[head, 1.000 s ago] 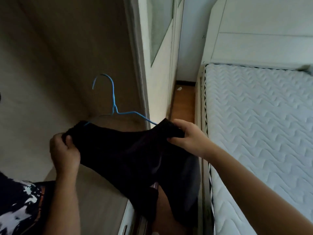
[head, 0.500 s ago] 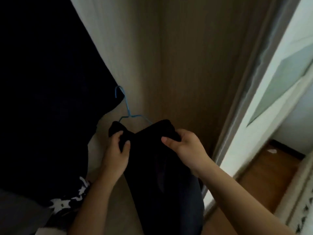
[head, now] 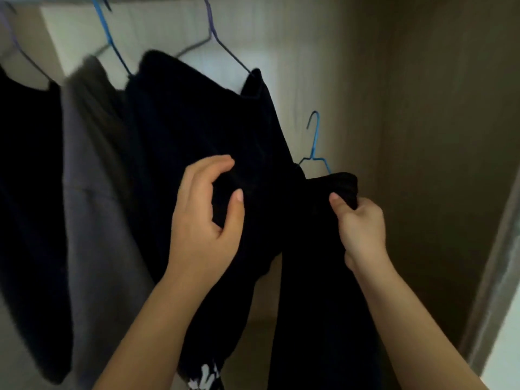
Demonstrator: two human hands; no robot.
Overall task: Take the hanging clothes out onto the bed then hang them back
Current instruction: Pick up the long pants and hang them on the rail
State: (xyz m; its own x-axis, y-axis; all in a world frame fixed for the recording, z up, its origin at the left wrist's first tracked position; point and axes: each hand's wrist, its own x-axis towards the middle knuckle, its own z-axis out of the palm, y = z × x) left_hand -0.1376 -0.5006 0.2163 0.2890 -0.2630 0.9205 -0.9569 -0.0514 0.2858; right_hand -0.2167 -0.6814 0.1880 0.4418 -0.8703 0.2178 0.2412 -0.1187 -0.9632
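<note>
A black garment point(head: 323, 271) hangs from a blue wire hanger point(head: 315, 142) that I hold up inside the wardrobe. My right hand point(head: 360, 229) grips the garment's right shoulder over the hanger end. My left hand point(head: 208, 218) has its fingers curled round dark cloth at the left; I cannot tell whether that cloth belongs to this garment or to the black one hanging behind. The hanger's hook is free in the air, well below the rail.
Hung along the rail at top left are a black garment point(head: 197, 114) on a purple hanger point(head: 216, 40), a grey garment point(head: 92, 170) on a blue hanger point(head: 108, 38) and another black one point(head: 25, 170). The wardrobe's brown side wall point(head: 439, 136) stands close on the right.
My view has swung up from the bed and floor into the wardrobe. Both hands have lifted the garment on its blue hanger toward the hung clothes, and it now sits to their right.
</note>
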